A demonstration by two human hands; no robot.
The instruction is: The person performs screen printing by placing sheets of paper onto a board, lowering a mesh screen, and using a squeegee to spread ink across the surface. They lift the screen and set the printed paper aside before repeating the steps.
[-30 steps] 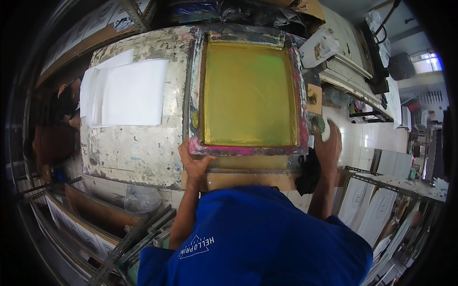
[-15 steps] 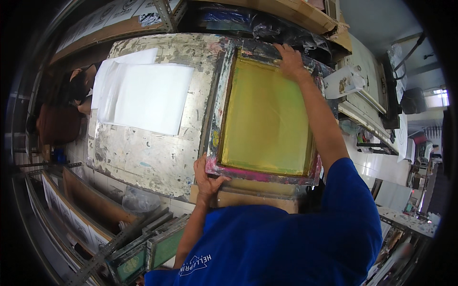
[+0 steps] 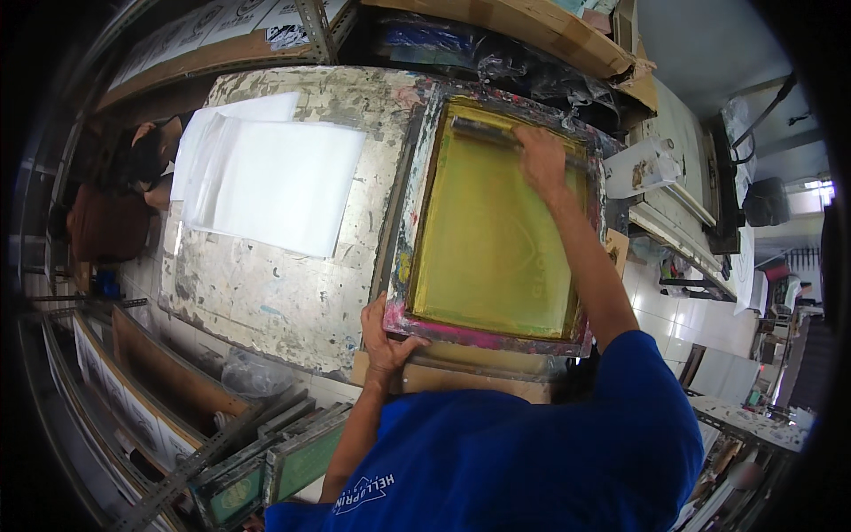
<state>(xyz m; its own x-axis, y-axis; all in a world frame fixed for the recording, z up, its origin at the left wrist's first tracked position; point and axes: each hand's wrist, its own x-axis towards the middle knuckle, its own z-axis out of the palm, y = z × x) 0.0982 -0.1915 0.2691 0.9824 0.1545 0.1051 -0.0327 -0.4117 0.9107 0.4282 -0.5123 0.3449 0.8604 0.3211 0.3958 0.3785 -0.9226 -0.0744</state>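
A screen-printing frame [image 3: 409, 222] with yellow mesh [image 3: 496, 239] and a paint-stained border lies flat on a worn worktable [image 3: 275, 293]. My left hand [image 3: 386, 332] grips the frame's near left corner. My right hand [image 3: 541, 160] reaches across the mesh and holds a squeegee [image 3: 483, 133] lying along the far edge of the screen. My blue sleeve fills the lower part of the view.
A stack of white sheets [image 3: 270, 182] lies on the table left of the frame. Another person [image 3: 146, 155] sits at the far left. Framed screens [image 3: 266, 461] lean below the table. Shelves with cardboard [image 3: 532, 27] run behind; a white machine [image 3: 683, 204] stands right.
My right hand rose from the frame's right side to the far edge and took hold of the squeegee. The view shifted left and downward. My left hand stayed on the near corner.
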